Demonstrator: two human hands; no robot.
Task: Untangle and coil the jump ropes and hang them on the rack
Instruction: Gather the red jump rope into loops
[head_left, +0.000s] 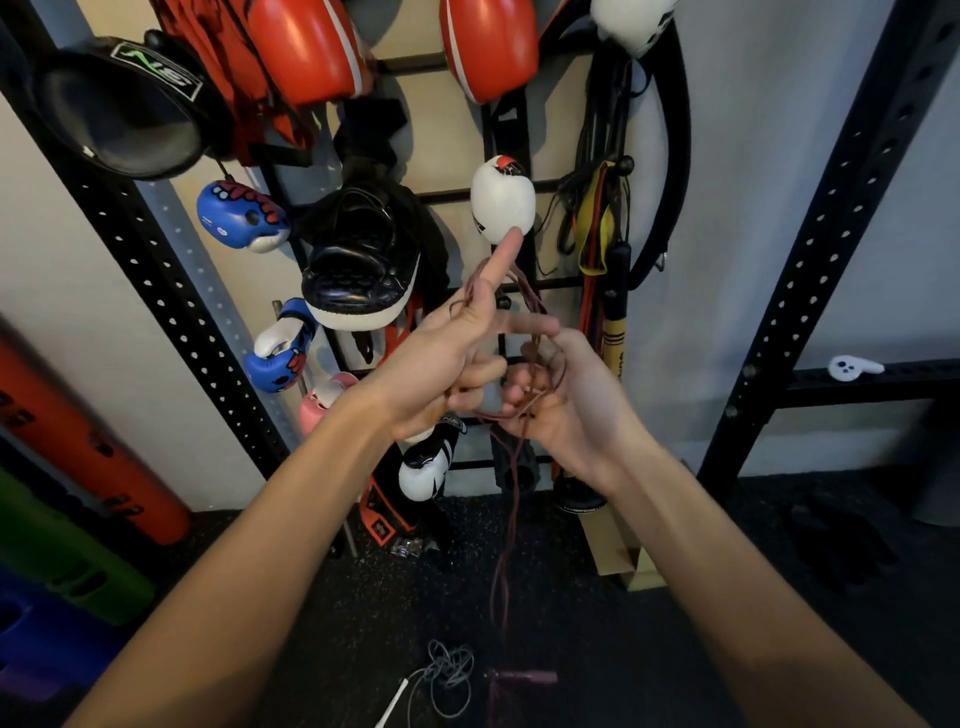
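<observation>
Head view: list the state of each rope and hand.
maroon jump rope, looped through both hands, tail hanging to the floor, not yet coiled.
grey jump rope, tangled heap on the floor.
left hand, grips the maroon rope, index finger straight.
right hand, fingers curled round the rope.

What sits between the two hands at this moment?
Head view: loops of the maroon jump rope span the gap between the left hand and the right hand, both holding it.

The jump rope (508, 545) is maroon, floor rope (451, 671) grey, pads (306, 47) red.
</observation>
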